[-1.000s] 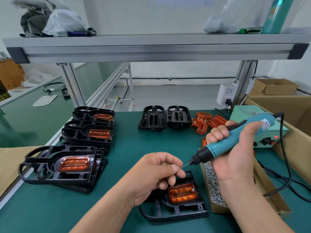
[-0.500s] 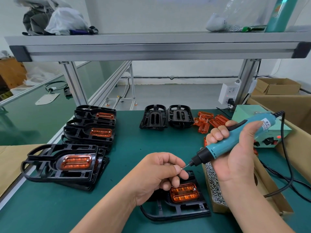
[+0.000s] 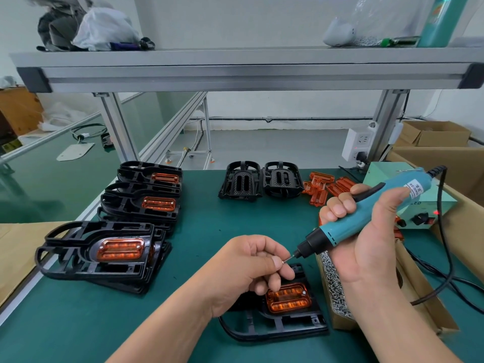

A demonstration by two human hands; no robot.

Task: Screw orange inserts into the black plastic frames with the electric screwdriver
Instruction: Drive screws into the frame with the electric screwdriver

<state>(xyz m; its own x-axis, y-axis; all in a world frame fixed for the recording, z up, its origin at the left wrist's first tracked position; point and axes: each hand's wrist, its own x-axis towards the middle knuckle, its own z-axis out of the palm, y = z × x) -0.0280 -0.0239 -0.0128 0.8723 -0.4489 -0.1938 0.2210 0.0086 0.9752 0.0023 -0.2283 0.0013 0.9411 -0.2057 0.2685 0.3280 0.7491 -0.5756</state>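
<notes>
- Left hand pinches a tiny metal screw.
- Right hand grips the teal cylindrical electric screwdriver.
- Glossy orange insert sits in matte black frame.

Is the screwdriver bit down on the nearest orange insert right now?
No, the bit of the electric screwdriver is up at the fingertips of the left hand, above the orange insert.

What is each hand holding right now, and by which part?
The right hand grips the electric screwdriver around its teal barrel. The left hand pinches what looks like a small screw between thumb and fingers, against the bit's tip.
</notes>
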